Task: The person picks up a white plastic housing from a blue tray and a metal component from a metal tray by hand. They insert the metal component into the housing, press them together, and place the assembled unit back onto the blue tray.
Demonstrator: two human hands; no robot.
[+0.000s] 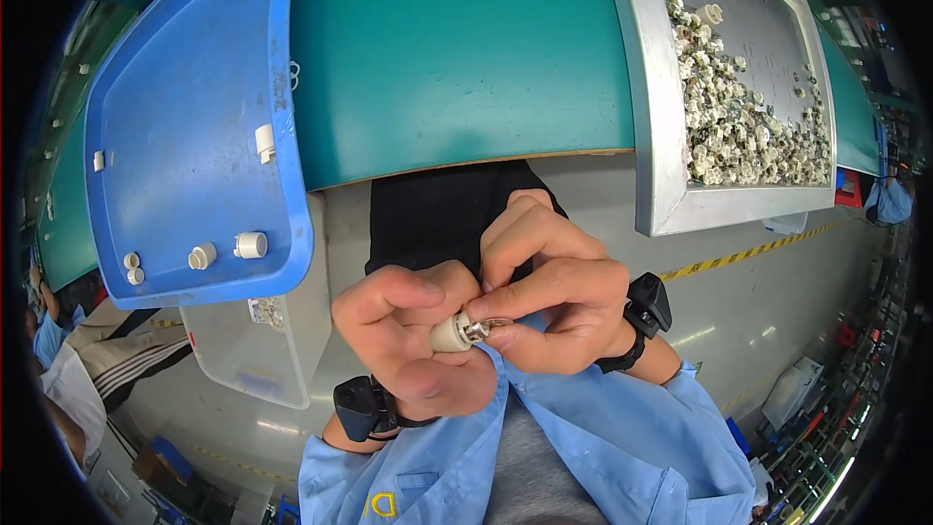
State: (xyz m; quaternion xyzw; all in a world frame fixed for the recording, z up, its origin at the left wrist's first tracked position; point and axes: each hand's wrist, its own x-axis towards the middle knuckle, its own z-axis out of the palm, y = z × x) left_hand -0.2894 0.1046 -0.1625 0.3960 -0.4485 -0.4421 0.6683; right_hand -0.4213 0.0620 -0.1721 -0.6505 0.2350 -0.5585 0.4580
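Close in front of my body, my left hand (413,335) curls around a small off-white cylindrical socket (449,335), its end pointing toward the right. Thumb and fingers of my right hand (559,301) pinch a small shiny metal piece (478,331) at that end. The metal touches the socket; how far it sits inside cannot be made out. Both hands are above my lap, short of the table edge.
To the left stands a blue tray (185,87) with several white cylinders, one being a white socket (251,245). A metal-framed tray (671,136) on the right holds a heap of small white-and-metal parts (729,126). Between them lies the green tabletop (457,58). A clear bin (248,360) sits below left, near another person's leg (136,365).
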